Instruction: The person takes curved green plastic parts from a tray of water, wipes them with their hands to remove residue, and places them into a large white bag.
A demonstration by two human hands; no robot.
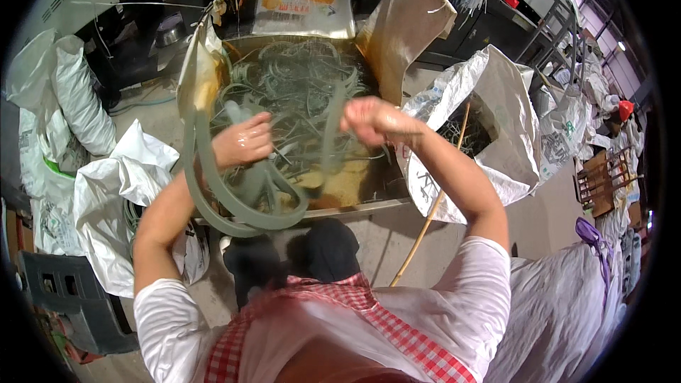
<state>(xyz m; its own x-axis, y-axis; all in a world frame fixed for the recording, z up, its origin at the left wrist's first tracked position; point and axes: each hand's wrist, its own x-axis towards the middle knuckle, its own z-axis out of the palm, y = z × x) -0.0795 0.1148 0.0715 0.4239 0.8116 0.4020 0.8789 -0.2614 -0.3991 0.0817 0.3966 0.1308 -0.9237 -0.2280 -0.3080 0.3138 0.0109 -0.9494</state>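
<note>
I have my left hand (pixel 243 140) clamped on grey-green strips (pixel 266 221) looping over the water tank's (pixel 386 206) front rim; my right (pixel 365 119), above the tank, looks closed on a blurred one. Pulling hard could snag the tank's tangle. Printing marks the white sack (pixel 511 113) right of the tank.

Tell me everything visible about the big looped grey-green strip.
The grey-green strip looks flat, smooth and flexible, perhaps rubber or plastic. It bends in broad loops, crossing in front of the left forearm and overlapping the tank's near rim. Its blurred inner bends lead to the closed left hand, which appears to grip them; its ends aren't discernible.
</note>
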